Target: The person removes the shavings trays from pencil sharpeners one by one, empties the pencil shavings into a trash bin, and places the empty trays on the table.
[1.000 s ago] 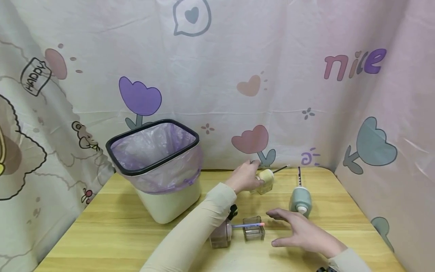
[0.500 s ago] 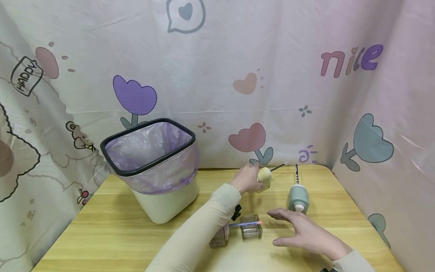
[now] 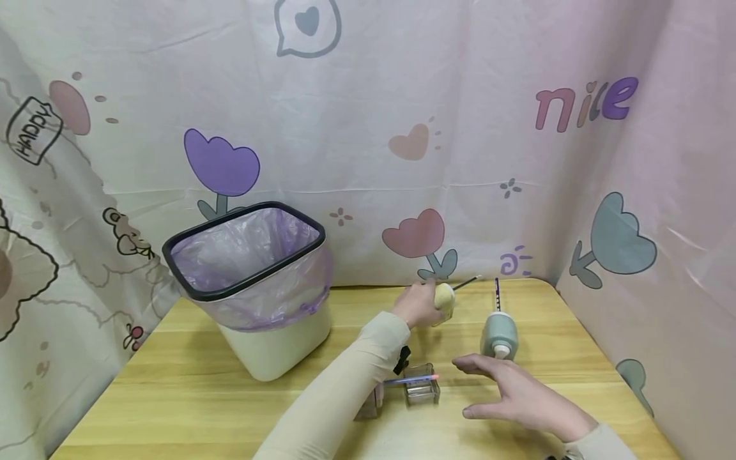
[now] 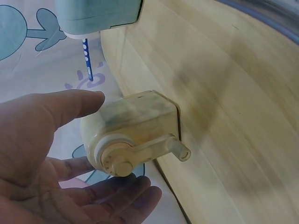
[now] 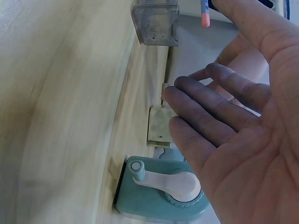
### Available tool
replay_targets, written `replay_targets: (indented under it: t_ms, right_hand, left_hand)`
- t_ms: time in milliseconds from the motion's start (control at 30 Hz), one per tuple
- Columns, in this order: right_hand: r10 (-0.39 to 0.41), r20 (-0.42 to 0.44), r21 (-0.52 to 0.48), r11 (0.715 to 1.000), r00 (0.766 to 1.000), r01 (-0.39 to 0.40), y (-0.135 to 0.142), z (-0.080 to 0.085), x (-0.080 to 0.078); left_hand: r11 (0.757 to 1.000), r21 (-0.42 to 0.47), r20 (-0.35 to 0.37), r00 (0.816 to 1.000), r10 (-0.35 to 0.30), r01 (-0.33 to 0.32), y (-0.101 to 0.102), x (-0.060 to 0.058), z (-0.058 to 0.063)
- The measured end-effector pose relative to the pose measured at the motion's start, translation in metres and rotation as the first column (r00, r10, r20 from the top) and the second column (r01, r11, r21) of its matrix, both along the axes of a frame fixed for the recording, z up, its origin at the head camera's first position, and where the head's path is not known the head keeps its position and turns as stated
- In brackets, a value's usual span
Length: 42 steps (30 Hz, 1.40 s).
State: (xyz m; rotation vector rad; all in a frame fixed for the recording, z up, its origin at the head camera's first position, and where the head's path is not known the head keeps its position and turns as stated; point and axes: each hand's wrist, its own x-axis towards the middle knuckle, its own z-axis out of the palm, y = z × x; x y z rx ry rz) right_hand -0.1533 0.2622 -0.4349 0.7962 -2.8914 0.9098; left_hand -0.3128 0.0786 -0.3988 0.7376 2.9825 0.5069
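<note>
In the head view, my left hand (image 3: 418,305) reaches across the table to the pale yellow crank pencil sharpener (image 3: 443,301), which has a dark pencil (image 3: 467,282) sticking out of its far side. The left wrist view shows the thumb above the sharpener's body and the loosely bent fingers below its crank; whether they touch it I cannot tell. My right hand (image 3: 514,399) hovers with fingers spread, holding nothing. It is nearest to a teal crank sharpener (image 3: 499,333) holding a dotted pencil (image 3: 498,295), and a clear grey shavings drawer (image 3: 422,395).
A white bin (image 3: 282,348) with a black rim and purple liner stands at the left. A brownish sharpener (image 3: 368,407), partly behind my left sleeve, holds a blue pencil (image 3: 414,379) reaching over the drawer. Patterned curtain (image 3: 368,128) hangs behind the wooden table (image 3: 172,402).
My left hand has moved slightly right, closer around the yellow sharpener, which stays in place. The view has turned a little to the right. My right hand barely moves.
</note>
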Motion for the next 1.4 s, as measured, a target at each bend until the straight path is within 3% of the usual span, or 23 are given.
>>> replay_targets:
  t_ms: [467,1400]
  right_hand:
    - [-0.001,-0.036,0.011,1.0,0.999,0.001,0.003,0.002,0.006]
    - [0.003,-0.071,0.006,1.0,0.998,-0.003,0.009,0.001,0.01]
  left_hand:
    - [0.999,-0.012,0.053,0.998,0.046,-0.045,0.008,-0.001,-0.002]
    - [0.997,-0.014,0.051,0.996,0.077,-0.076,0.015,-0.008,-0.011]
